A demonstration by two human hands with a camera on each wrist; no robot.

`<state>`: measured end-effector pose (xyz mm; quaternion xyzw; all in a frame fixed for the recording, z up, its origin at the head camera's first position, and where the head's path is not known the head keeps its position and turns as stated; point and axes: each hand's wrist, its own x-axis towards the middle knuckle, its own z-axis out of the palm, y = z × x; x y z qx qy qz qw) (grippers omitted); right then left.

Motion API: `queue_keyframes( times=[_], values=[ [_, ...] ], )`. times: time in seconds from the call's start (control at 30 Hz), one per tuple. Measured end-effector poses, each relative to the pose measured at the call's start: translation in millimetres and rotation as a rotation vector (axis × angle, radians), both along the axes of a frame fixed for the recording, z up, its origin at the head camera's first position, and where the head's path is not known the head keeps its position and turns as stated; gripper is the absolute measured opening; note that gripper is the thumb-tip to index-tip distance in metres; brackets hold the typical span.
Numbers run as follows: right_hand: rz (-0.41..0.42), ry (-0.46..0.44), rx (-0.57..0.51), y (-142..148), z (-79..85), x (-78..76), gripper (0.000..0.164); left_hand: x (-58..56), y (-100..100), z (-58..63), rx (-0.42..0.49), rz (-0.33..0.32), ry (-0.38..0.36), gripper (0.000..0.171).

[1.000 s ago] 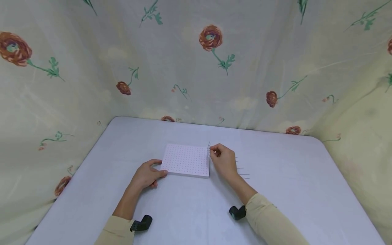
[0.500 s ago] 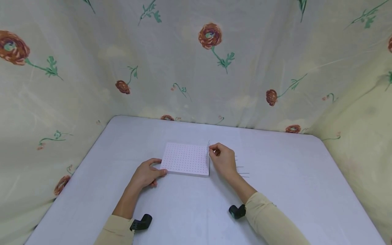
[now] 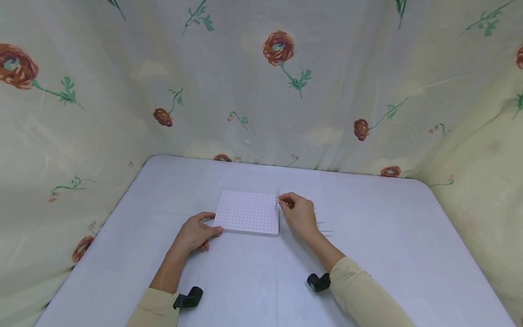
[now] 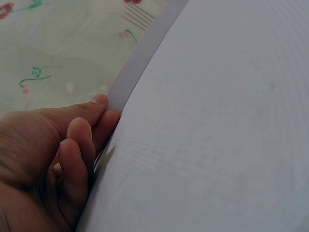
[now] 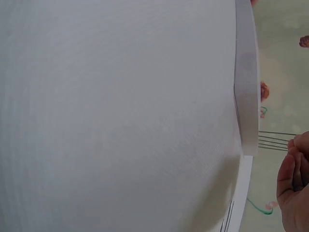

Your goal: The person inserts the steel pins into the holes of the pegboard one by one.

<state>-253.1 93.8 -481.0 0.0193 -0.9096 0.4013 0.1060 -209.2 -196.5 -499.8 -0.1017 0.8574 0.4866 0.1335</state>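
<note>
A white pegboard (image 3: 247,211) dotted with rows of small holes lies flat on the table. My left hand (image 3: 195,234) grips its near left corner, thumb at the front edge and fingers along the side. In the left wrist view, thumb and fingertips close on the board's edge (image 4: 137,63). At the far right of the board, several thin dark rods (image 3: 277,198) stand upright in a row. Right beside them my right hand (image 3: 299,217) pinches one of these rods between thumb and fingertips. The right wrist view shows the rods (image 5: 273,139) reaching from the board to those fingertips.
More thin rods (image 3: 325,231) lie on the white table (image 3: 392,254) to the right, partly hidden behind my right hand and wrist. A floral curtain (image 3: 229,81) surrounds the table's back and sides.
Both hands keep practically the same places at the board. The whole head view shifts slightly; the right fingertips stay at the standing rods.
</note>
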Motion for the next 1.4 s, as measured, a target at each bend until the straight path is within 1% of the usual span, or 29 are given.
queue_keyframes(
  times=[0.13,0.4,0.53,0.63,0.77,0.9,1.03,1.27,1.4],
  values=[
    [0.006,-0.042,0.012,7.9,3.4,2.6,0.017,1.1,0.6,-0.7,0.010,-0.007,-0.004,0.064],
    [0.022,-0.082,0.034,29.9,8.5,5.6,0.022,2.4,-0.7,1.3,0.010,-0.012,0.010,0.065],
    [0.013,-0.090,0.042,45.3,10.1,6.8,0.022,1.0,0.2,0.3,0.010,-0.017,0.006,0.065],
    [0.013,-0.106,0.029,57.5,12.5,10.5,0.024,1.3,0.5,-0.8,0.016,-0.021,0.000,0.065],
    [0.016,-0.137,0.025,73.4,16.6,15.7,0.026,2.2,-0.1,-0.8,0.001,-0.015,0.000,0.064],
    [0.003,-0.150,0.047,89.6,20.4,19.3,0.027,2.0,0.1,0.7,-0.015,-0.013,0.010,0.065],
    [-0.002,-0.174,0.066,104.5,19.4,24.5,0.025,3.0,0.2,0.3,-0.017,-0.018,0.011,0.065],
    [0.059,-0.283,0.155,125.5,12.1,36.9,0.019,3.6,0.9,0.4,-0.016,-0.023,0.010,0.065],
    [0.062,-0.321,0.192,134.7,9.0,42.5,0.020,3.4,-0.8,1.3,-0.014,-0.030,0.015,0.066]
  ],
)
